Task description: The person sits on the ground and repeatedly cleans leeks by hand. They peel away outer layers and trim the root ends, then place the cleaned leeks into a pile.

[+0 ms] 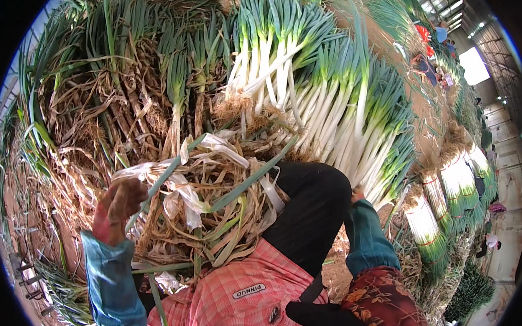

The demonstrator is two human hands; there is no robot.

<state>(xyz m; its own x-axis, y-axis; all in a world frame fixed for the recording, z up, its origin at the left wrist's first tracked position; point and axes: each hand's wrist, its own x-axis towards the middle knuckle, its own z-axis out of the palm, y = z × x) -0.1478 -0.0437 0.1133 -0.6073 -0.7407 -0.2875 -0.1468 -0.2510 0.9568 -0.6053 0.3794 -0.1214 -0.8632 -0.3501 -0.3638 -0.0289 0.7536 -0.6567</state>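
Note:
My left hand (119, 207) is at the left of my lap, its fingers curled and closed. It lies against a heap of dry, stripped scallion leaves (172, 226); what it grips, if anything, I cannot make out. A loose green leaf (169, 173) passes close by its fingers. Only a small part of my right hand (358, 195) shows beside my knee, next to a row of peeled scallions (337, 117) with white stems and green tops. The fingers of that hand are hidden.
Unpeeled scallions (129, 79) with brown, dry husks are piled at the far left. Another peeled bunch (273, 51) lies beyond my knee (312, 195). Tied bundles (420, 221) stand along the right. Other people (493, 241) are farther off on the right.

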